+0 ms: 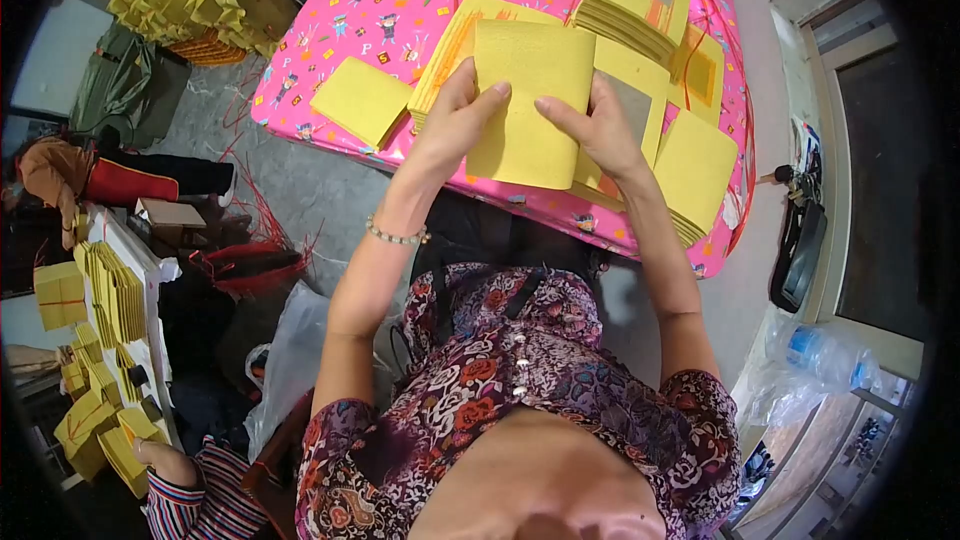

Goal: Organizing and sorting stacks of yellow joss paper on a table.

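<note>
Between my two hands, above the near edge of the table, is a bundle of yellow joss paper (530,110), its plain yellow face toward me. My left hand (463,118) grips its left side, thumb on the front and the other fingers mostly behind. On the opposite edge my right hand (600,128) holds it the same way. How many sheets it has cannot be seen. Behind it lies a stack with orange-marked edges (432,65), partly covered. A silver-square pile (625,70) sits to its right, and a plain yellow pile (697,172) is close to my right wrist.
A pink patterned cloth (345,15) covers the table. A flat yellow packet (362,100) lies on the left, a tall stack (632,0) at the back right. Red strings (738,210) hang along the right edge. On the left, a person in striped sleeves (205,485) handles yellow bundles.
</note>
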`<act>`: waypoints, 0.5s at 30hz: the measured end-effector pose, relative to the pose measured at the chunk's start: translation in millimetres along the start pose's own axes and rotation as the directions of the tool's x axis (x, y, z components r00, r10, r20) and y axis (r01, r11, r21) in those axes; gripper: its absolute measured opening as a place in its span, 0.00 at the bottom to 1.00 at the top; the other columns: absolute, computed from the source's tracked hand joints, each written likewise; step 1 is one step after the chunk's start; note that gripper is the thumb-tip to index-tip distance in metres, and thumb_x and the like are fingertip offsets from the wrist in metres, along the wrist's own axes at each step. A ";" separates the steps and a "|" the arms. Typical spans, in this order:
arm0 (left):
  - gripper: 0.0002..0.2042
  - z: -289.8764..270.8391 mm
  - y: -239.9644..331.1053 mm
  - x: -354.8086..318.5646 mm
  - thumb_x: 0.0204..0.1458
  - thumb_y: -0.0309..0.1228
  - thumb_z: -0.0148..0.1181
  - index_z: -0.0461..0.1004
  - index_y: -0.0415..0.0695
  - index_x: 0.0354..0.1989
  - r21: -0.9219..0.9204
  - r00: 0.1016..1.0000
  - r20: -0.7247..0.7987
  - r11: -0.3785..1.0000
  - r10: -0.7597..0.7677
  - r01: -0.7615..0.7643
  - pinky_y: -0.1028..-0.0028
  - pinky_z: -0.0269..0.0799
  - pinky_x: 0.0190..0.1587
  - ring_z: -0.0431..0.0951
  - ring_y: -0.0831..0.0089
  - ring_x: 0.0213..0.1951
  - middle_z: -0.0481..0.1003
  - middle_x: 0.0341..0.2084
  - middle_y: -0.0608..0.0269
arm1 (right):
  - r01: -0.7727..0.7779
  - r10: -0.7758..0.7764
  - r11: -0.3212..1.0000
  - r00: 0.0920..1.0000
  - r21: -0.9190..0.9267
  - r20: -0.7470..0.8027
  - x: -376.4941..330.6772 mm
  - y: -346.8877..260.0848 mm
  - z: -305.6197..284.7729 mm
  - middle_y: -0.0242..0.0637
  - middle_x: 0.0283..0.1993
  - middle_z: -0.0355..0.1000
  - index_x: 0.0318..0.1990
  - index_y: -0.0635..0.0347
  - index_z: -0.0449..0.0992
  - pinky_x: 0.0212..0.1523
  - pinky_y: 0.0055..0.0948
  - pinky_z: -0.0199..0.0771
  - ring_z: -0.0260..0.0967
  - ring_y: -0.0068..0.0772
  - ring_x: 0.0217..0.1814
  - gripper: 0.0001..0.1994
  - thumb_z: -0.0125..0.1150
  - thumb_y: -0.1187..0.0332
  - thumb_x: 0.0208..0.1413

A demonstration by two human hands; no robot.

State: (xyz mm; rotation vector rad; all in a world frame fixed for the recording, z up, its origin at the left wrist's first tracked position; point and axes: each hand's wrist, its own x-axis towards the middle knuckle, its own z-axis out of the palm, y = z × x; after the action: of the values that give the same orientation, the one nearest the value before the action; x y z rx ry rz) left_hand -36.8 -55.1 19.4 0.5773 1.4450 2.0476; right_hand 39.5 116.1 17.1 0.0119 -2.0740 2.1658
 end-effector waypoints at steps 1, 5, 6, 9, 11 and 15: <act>0.17 -0.4 -1.0 2.1 0.59 0.25 0.47 0.60 0.35 0.56 -0.004 1.000 -0.002 1.000 -0.026 0.026 0.74 0.68 0.49 0.72 0.75 0.47 0.71 0.47 0.59 | -0.045 0.045 0.999 0.999 0.013 -0.012 0.7 1.3 -0.4 0.36 0.48 0.71 0.54 0.65 0.65 0.49 0.26 0.70 0.69 0.24 0.48 0.22 0.62 0.70 0.53; 0.16 -3.2 -1.4 10.2 0.60 0.27 0.48 0.61 0.34 0.55 0.004 0.989 -0.019 0.989 -0.150 0.150 0.74 0.67 0.52 0.72 0.74 0.49 0.71 0.48 0.58 | -0.130 0.135 0.987 0.990 0.094 -0.045 2.8 6.5 -1.7 0.37 0.48 0.72 0.53 0.65 0.67 0.49 0.26 0.71 0.70 0.25 0.48 0.20 0.62 0.70 0.54; 0.16 -4.6 -2.9 12.2 0.60 0.28 0.48 0.62 0.34 0.54 0.030 0.982 -0.031 0.982 -0.186 0.187 0.74 0.67 0.51 0.72 0.74 0.49 0.71 0.48 0.58 | -0.136 0.142 0.984 0.989 0.112 -0.044 3.6 9.6 -3.1 0.38 0.48 0.72 0.53 0.65 0.67 0.49 0.26 0.71 0.70 0.25 0.48 0.20 0.61 0.70 0.54; 0.16 0.2 0.9 13.3 0.60 0.28 0.48 0.62 0.34 0.54 0.037 0.970 -0.030 0.969 -0.241 0.242 0.74 0.68 0.51 0.72 0.74 0.48 0.72 0.47 0.57 | -0.135 0.143 0.982 0.988 0.134 -0.053 3.2 15.6 -6.1 0.38 0.48 0.72 0.53 0.66 0.67 0.49 0.26 0.71 0.70 0.25 0.48 0.19 0.61 0.71 0.54; 0.16 1.2 1.8 12.5 0.60 0.29 0.48 0.62 0.34 0.53 0.019 0.966 -0.022 0.966 -0.259 0.259 0.74 0.68 0.50 0.72 0.74 0.48 0.72 0.47 0.57 | -0.128 0.137 0.982 0.989 0.141 -0.058 2.5 15.7 -5.6 0.38 0.48 0.72 0.53 0.66 0.68 0.48 0.26 0.71 0.70 0.25 0.47 0.19 0.61 0.71 0.54; 0.16 -1.1 -10.1 12.0 0.60 0.28 0.47 0.62 0.35 0.54 0.062 0.984 -0.022 0.982 -0.178 0.179 0.74 0.68 0.50 0.72 0.74 0.48 0.71 0.47 0.58 | -0.117 0.122 0.991 0.989 0.060 -0.079 -1.0 11.2 -1.9 0.37 0.47 0.72 0.52 0.67 0.67 0.48 0.26 0.71 0.70 0.25 0.47 0.19 0.61 0.70 0.54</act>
State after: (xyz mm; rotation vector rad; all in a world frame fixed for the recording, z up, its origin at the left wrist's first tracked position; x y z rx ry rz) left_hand -44.4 -45.3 9.8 0.4400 1.5191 1.8771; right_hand 39.4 117.5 5.8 -0.1973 -2.0185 2.2498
